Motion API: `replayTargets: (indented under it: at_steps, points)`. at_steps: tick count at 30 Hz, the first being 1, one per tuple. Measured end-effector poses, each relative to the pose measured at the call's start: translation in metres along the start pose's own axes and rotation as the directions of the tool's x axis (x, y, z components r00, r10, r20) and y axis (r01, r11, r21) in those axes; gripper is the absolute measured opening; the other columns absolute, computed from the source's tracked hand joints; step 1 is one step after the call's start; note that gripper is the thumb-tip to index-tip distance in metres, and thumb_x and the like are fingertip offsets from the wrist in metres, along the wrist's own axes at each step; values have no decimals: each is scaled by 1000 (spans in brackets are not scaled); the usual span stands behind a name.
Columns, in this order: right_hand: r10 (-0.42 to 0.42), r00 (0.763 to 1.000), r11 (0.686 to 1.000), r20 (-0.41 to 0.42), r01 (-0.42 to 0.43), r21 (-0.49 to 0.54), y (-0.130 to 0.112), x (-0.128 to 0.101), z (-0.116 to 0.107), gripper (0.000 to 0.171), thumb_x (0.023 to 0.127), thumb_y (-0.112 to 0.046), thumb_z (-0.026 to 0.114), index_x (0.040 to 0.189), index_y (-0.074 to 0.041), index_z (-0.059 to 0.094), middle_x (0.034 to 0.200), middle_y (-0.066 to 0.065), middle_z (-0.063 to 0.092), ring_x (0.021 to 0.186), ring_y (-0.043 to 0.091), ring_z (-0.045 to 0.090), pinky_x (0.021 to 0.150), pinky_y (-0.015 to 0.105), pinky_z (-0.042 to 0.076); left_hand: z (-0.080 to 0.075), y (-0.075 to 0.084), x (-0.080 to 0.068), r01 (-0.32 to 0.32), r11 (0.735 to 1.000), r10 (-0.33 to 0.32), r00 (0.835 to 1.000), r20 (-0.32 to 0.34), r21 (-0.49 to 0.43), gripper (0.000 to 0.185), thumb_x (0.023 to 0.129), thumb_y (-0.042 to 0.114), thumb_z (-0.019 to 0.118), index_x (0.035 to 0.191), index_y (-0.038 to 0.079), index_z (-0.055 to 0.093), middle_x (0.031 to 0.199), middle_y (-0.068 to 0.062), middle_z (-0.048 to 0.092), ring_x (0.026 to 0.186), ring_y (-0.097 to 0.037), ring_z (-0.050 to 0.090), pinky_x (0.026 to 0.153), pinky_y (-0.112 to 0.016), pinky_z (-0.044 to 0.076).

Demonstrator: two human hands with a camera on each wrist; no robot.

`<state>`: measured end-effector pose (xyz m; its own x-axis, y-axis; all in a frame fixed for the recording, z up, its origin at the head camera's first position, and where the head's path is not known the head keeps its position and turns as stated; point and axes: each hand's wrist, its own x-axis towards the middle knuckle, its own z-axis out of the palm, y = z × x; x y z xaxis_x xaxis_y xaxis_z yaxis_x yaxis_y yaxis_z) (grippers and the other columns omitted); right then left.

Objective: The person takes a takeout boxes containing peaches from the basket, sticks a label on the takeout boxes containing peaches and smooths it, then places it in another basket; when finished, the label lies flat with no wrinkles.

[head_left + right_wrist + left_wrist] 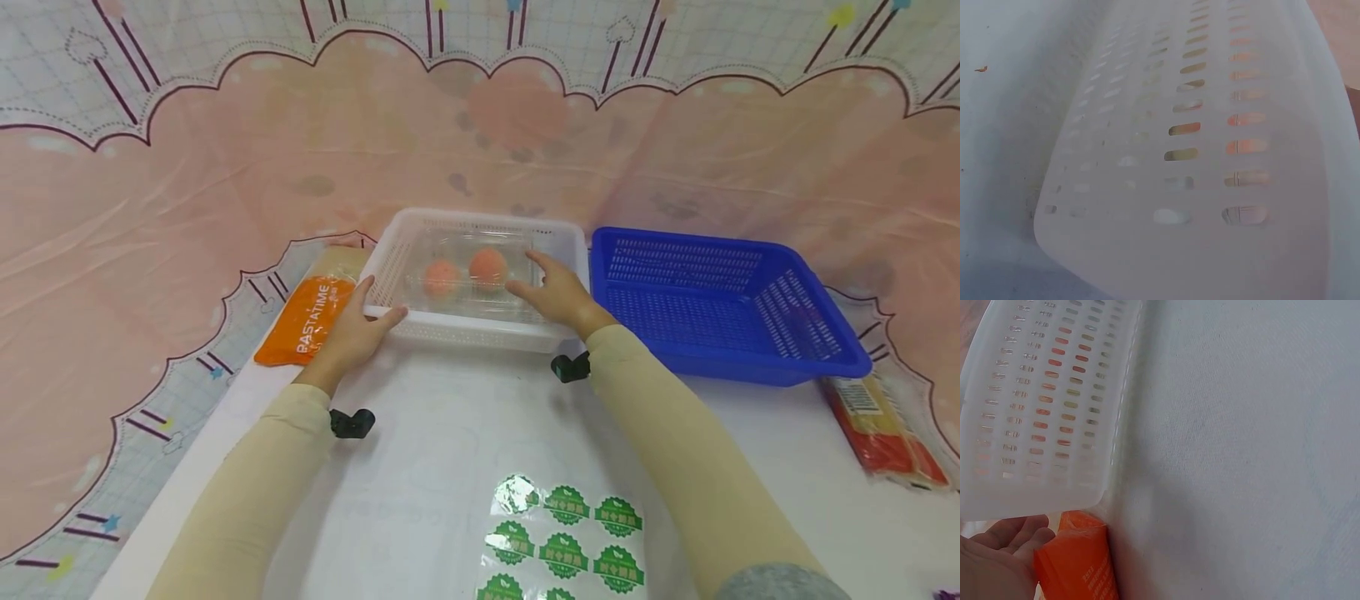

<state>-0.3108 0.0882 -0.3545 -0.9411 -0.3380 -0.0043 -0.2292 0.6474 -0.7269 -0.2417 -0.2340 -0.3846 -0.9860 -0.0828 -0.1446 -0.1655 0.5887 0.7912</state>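
Note:
A white perforated basket (480, 329) stands at the back of the table. Inside lies a clear plastic box (517, 310), with two round orange-coloured items (488, 267) showing through it. My left hand (352, 333) rests at the basket's front left corner, thumb along the front rim and forefinger by the left side. In the left wrist view, its fingers (1013, 537) lie beside the basket's end, next to an orange bag (1079, 562). Over the basket's right part my right hand (557, 292) is spread, thumb and forefinger extended above the box. The right wrist view shows only the basket's wall (1210, 262).
Right of the white basket stands a blue perforated basket (720, 367). The orange BASTATIME bag (311, 321) lies on the left, and a red and yellow packet (885, 429) on the right. A sheet of green round stickers (562, 554) lies near the front. Patterned cloth (480, 150) hangs behind.

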Motion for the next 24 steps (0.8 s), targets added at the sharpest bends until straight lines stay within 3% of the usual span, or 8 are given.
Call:
replayTargets:
  at_steps: [6, 14, 20, 24]
  points:
    - [54, 998, 998, 15, -53, -23, -1, 4, 2, 81, 97, -49, 61, 160, -14, 23, 163, 11, 24, 149, 33, 21, 118, 51, 22, -1, -1, -1, -2, 1000, 2, 1000, 1, -7, 96, 94, 57, 61, 163, 26, 1, 166, -16, 12, 145, -45, 22, 110, -69, 22]
    - [89, 996, 996, 31, -88, -19, -4, 7, 3, 80, 98, -48, 59, 160, -13, 22, 164, 12, 22, 149, 34, 20, 118, 52, 20, 0, 0, -1, 5, 1000, -5, 1000, -9, -3, 97, 93, 58, 61, 163, 26, 1, 165, -17, 12, 145, -45, 22, 111, -69, 21]
    - [113, 992, 993, 51, -111, -41, -3, 8, 5, 77, 100, -46, 57, 160, -13, 23, 164, 14, 22, 148, 36, 21, 118, 53, 20, 1, -2, 1, 8, 1000, -8, 1000, -5, 2, 103, 89, 67, 61, 163, 27, 1, 164, -18, 17, 141, -44, 30, 111, -68, 24]
    - [112, 992, 993, 61, -110, -45, -3, 9, 6, 77, 100, -47, 56, 161, -13, 21, 164, 13, 22, 148, 36, 22, 118, 53, 21, 0, -2, 0, 8, 1000, -8, 1000, -11, -5, 101, 90, 65, 61, 162, 27, 1, 164, -17, 16, 143, -44, 27, 111, -68, 23]
